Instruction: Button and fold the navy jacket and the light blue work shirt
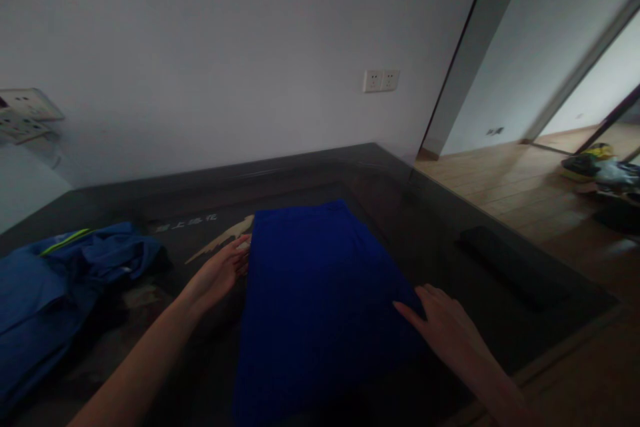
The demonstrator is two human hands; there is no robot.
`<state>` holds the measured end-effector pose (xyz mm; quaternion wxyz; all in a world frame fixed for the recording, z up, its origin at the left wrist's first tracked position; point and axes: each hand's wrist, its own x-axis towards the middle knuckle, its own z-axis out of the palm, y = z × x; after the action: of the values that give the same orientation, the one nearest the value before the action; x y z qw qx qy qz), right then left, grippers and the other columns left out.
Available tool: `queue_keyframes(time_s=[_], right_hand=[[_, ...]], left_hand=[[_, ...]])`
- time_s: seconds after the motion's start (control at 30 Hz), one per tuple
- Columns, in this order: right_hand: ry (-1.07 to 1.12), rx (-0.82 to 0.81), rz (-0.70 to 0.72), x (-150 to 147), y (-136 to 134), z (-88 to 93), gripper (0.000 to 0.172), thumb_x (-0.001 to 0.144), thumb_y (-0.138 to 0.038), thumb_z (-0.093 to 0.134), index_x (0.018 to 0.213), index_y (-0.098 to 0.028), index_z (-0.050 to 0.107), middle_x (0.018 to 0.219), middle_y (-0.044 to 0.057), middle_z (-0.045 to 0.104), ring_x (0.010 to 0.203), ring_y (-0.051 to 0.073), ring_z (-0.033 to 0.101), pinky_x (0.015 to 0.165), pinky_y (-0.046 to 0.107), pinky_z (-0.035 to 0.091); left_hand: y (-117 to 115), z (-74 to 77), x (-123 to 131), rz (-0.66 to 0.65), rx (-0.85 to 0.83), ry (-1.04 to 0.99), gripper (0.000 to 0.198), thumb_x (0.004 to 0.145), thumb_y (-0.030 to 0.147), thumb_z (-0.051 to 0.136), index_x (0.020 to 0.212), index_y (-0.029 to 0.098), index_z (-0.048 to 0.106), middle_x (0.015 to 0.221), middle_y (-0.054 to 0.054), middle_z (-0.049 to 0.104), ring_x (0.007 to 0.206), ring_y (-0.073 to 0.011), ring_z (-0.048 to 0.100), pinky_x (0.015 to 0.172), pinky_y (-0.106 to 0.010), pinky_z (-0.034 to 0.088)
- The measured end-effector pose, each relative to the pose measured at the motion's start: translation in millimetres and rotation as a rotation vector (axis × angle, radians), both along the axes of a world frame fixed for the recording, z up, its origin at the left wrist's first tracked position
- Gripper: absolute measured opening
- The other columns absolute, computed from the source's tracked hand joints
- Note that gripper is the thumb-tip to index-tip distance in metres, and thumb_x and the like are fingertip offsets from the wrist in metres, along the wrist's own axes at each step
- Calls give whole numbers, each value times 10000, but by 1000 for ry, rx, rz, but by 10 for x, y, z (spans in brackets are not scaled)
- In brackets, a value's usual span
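Observation:
A folded deep-blue garment (315,293) lies flat in the middle of a dark glossy table (430,220). My left hand (220,271) rests at the garment's left edge, fingers stretched toward the cloth and touching it. My right hand (443,327) lies flat on the garment's right edge, fingers extended and pointing left. Neither hand grips anything.
A heap of blue clothing with a yellow-green stripe (60,280) lies at the table's left. A black flat bar (510,267) sits near the right edge. Wall sockets (381,80) are on the white wall behind. Wooden floor (525,180) and bags (600,170) lie to the right.

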<state>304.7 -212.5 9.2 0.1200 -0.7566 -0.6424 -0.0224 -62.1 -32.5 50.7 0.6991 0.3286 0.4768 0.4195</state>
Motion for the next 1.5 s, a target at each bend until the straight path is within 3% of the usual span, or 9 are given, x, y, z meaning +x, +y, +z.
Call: queue_keyframes(time_s=[0.23,0.4,0.57,0.67,0.77,0.97,1.17,1.27,1.5], right_hand=[[372,49,-65,11,-7,-16,447,861,-570,421,959,-199,650,999,139,687,979,316,641,857,461,508],[804,-52,-130,-11,16,186,599,773,-613,530,1201,-197,575,1218,116,625,1211,347,509,1030,500,407],[1313,-210,-74,-46,32,385,655,770,-534,618,1329,-235,456,1338,82,544,1234,305,497,1052,465,415],[1578,-264,-45,-23,114,391,752,765,-450,674,1415,-300,330,1396,51,492,1219,262,520,1036,429,442],[1732,-392,-143,8,262,374,814,768,-384,685,1450,-336,244,1340,53,549,1133,255,591,989,442,483],[1767,-533,-96,35,515,496,944,699,-228,740,1470,-313,200,1295,77,585,1087,263,618,966,451,493],[1720,-527,53,45,598,612,1023,644,-135,727,1470,-350,164,1321,47,566,1099,260,608,969,447,487],[1675,-521,106,93,668,676,1003,636,-128,714,1465,-351,196,1346,38,543,1129,260,587,986,449,472],[1533,-514,247,401,1043,799,935,633,-127,699,1445,-337,283,1381,32,508,1182,272,544,1024,468,433]], left_hand=[[-24,28,37,-19,23,-6,378,796,85,515,1152,204,558,1019,-23,682,889,-151,648,755,-248,505],[-59,56,62,-36,60,17,409,747,69,553,1130,212,570,993,0,682,867,-146,646,746,-242,505],[-48,38,65,-32,79,27,442,699,56,556,1107,223,586,1059,7,669,903,-130,633,755,-215,495],[-59,11,70,-37,111,78,461,706,92,565,1143,239,578,1231,1,605,1044,-145,594,815,-220,484],[-99,-27,89,-55,231,220,495,748,179,564,1235,260,529,1416,-12,460,1266,-205,452,977,-310,430],[-284,-192,154,-208,750,982,502,846,347,516,1340,270,468,1562,-67,169,1420,-316,157,1107,-530,236],[-569,-353,329,-351,1081,1517,472,918,387,432,1387,336,420,1544,-55,243,1418,-331,157,1088,-588,232],[-630,-399,410,-411,1139,1612,481,943,367,389,1423,359,349,1540,-51,259,1415,-311,188,1092,-582,237],[-512,-504,664,-444,1091,1546,484,968,395,327,1449,369,273,1544,-39,246,1417,-309,174,1076,-585,273]])
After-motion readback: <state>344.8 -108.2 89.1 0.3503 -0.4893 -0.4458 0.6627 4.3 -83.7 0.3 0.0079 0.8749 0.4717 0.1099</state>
